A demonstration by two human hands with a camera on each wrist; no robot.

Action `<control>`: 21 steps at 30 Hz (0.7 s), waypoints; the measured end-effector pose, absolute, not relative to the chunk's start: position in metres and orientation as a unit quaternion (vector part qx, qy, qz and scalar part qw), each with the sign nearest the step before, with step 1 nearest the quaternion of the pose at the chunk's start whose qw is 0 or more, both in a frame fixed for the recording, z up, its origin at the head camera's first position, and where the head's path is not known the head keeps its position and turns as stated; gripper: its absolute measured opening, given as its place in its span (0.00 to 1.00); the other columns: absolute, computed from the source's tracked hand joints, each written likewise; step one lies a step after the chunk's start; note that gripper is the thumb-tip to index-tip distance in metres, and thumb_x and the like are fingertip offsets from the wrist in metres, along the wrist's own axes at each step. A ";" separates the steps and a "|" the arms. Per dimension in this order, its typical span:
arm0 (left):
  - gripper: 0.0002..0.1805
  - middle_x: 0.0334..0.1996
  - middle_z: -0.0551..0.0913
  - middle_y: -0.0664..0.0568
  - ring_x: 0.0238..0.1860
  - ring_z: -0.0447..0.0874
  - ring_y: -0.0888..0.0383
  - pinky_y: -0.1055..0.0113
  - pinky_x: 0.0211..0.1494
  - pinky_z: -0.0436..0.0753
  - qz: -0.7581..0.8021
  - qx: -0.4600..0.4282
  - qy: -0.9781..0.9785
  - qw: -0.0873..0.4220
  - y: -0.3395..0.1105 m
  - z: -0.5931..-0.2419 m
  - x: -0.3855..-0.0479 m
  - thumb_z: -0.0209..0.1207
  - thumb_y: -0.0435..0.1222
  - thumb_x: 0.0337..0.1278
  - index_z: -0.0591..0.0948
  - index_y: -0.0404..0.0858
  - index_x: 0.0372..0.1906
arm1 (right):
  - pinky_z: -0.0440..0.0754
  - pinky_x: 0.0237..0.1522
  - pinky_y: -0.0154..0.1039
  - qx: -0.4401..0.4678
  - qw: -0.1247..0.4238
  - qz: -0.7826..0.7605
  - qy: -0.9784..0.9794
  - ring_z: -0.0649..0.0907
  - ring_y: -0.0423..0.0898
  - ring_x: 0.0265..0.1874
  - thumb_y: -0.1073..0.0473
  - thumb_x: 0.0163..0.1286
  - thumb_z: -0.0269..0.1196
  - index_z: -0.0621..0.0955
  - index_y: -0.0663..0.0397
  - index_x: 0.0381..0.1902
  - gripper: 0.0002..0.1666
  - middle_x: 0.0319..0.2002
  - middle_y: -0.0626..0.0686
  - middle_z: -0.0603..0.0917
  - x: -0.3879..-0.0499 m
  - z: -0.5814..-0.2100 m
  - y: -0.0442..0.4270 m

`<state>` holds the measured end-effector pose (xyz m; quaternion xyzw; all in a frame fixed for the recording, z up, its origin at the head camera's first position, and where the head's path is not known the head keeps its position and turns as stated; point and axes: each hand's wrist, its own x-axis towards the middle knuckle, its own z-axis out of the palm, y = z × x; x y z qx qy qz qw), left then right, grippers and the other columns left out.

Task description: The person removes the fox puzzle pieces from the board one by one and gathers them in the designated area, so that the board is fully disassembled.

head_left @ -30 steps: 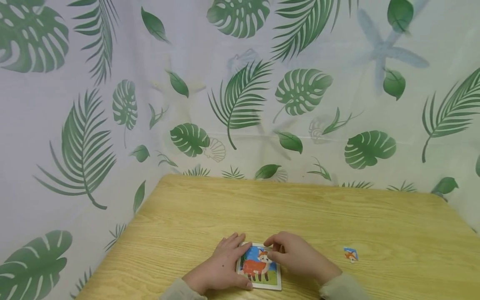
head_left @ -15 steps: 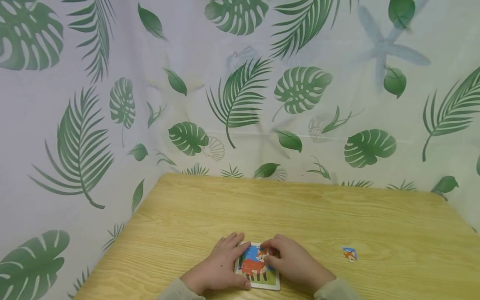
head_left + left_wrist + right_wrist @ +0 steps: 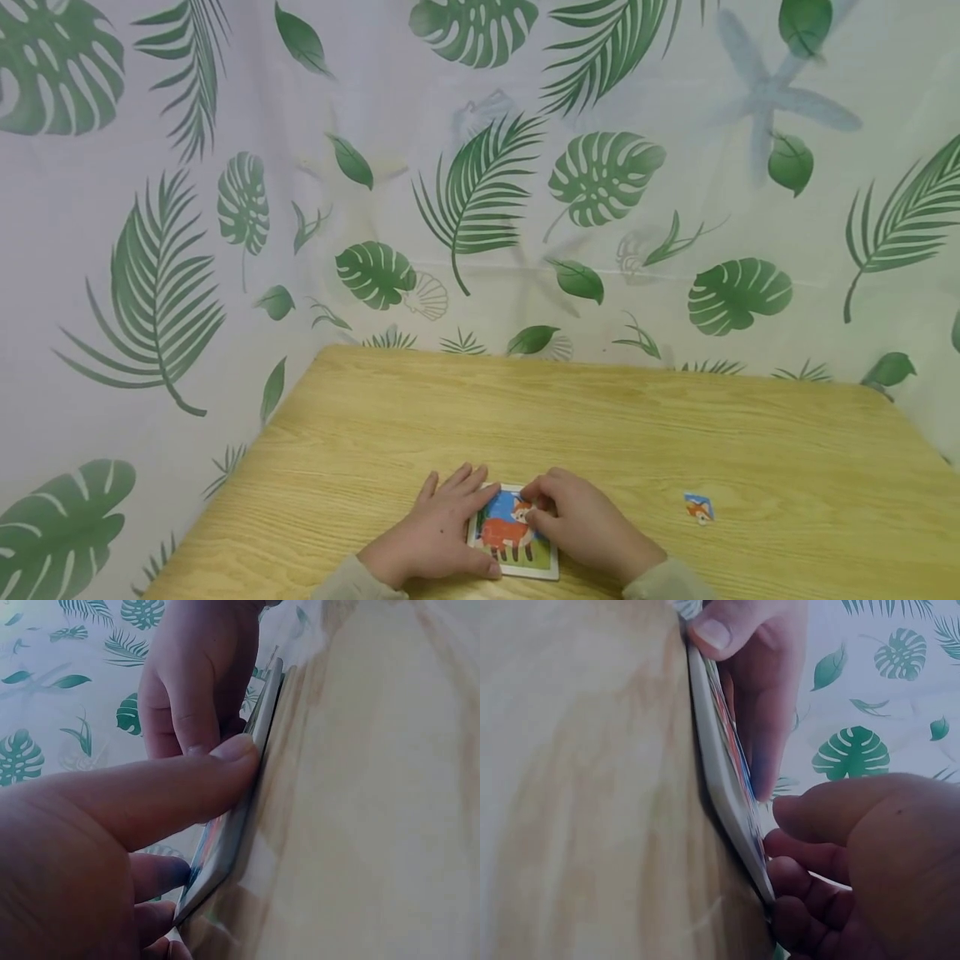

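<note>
I see R hand (image 3: pixel 581 521) edged in over puzzle (image 3: pixel 506 533), prob. fitting its far-right corner, fingers curled, can't tell if pinching; L hand (image 3: pixel 446 529) rests spread, loose pc (image 3: pixel 698 508) still off-board.

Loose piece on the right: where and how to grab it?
I'd pinch the piece by its left and right edges, thumb and index coming down from above. It lies flat on the table with nothing touching its edges. The right hand is the nearer one, so probably use that.
</note>
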<state>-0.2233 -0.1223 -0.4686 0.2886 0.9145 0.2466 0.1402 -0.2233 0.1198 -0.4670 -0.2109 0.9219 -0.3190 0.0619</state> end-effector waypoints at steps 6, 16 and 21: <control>0.57 0.80 0.55 0.49 0.80 0.45 0.45 0.33 0.74 0.39 0.245 0.289 0.916 0.135 -0.121 -0.470 -0.222 0.69 0.67 0.43 0.65 0.48 0.78 | 0.73 0.29 0.38 -0.181 0.058 -0.326 0.926 0.74 0.41 0.27 0.51 0.68 0.69 0.83 0.49 0.42 0.11 0.29 0.44 0.75 -0.224 -0.469 0.112; 0.57 0.80 0.54 0.50 0.80 0.44 0.47 0.34 0.75 0.38 0.251 0.287 0.913 0.145 -0.122 -0.467 -0.223 0.70 0.67 0.43 0.64 0.50 0.79 | 0.71 0.24 0.37 -0.115 0.041 -0.314 0.941 0.73 0.41 0.22 0.52 0.65 0.72 0.80 0.49 0.39 0.13 0.26 0.44 0.75 -0.223 -0.469 0.100; 0.57 0.80 0.54 0.50 0.80 0.44 0.47 0.34 0.75 0.38 0.250 0.289 0.913 0.142 -0.122 -0.469 -0.224 0.70 0.67 0.43 0.64 0.49 0.79 | 0.74 0.28 0.39 -0.093 0.045 -0.327 0.939 0.75 0.41 0.25 0.53 0.65 0.72 0.78 0.47 0.37 0.12 0.28 0.43 0.77 -0.224 -0.469 0.098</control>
